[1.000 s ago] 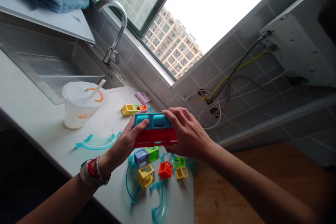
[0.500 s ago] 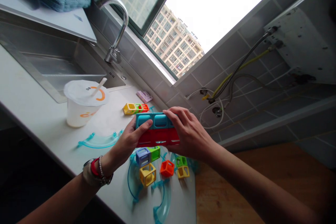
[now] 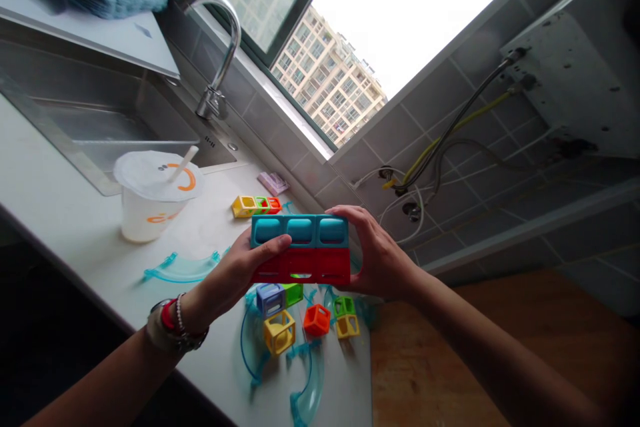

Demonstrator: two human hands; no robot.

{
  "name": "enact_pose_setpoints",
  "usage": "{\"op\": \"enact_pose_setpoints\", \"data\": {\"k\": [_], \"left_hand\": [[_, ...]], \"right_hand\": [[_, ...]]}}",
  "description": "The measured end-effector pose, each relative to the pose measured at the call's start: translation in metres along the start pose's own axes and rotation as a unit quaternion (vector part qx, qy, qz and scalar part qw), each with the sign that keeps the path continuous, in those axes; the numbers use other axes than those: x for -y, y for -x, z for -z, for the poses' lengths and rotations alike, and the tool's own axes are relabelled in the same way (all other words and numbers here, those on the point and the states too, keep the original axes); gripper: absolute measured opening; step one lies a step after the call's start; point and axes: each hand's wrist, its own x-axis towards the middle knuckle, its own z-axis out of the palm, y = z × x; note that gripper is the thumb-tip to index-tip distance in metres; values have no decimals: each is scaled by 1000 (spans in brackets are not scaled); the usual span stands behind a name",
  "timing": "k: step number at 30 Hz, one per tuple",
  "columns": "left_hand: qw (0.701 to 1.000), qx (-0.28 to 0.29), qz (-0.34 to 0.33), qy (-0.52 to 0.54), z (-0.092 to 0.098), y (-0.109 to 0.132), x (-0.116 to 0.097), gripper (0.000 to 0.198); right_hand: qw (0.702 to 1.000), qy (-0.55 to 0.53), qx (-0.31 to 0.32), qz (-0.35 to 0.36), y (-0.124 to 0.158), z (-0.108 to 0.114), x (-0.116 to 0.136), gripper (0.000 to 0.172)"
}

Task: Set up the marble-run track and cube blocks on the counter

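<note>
Above the counter, a joined block of blue and red cubes (image 3: 315,265) is held level between both hands. My left hand (image 3: 245,259) grips its left end, thumb across the front face. At the right end my right hand (image 3: 373,250) holds it, fingers on the top corner and thumb side near the lower edge. Beneath it lie a purple cube (image 3: 271,300) joined to a green one, a yellow cube (image 3: 279,332), a red-orange cube (image 3: 317,321) and a green cube (image 3: 344,307) with a yellow one. Clear blue curved tracks (image 3: 311,390) lie around them.
A lidded cup with a straw (image 3: 153,203) stands left, near the sink (image 3: 107,113) and faucet (image 3: 220,60). Behind the hands are a yellow-green-red cube row (image 3: 257,206) and a pink packet (image 3: 273,183). Another curved track (image 3: 183,268) lies left.
My right hand has shifted right along the block to its end, uncovering more of the blue and red cubes. My left hand still holds the left end.
</note>
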Motion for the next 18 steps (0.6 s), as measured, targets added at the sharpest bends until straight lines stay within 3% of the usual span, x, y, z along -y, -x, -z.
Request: {"op": "enact_pose_setpoints", "data": {"k": [8, 13, 18], "left_hand": [[999, 42, 9, -27, 10, 1, -2, 53], [999, 25, 21, -36, 7, 3, -1, 55], [998, 48, 17, -33, 2, 2, 1, 49]], "right_hand": [[1000, -5, -14, -3, 7, -5, 0, 104], [1000, 10, -16, 5, 8, -6, -2, 102], [1000, 6, -3, -6, 11, -5, -4, 105]]}}
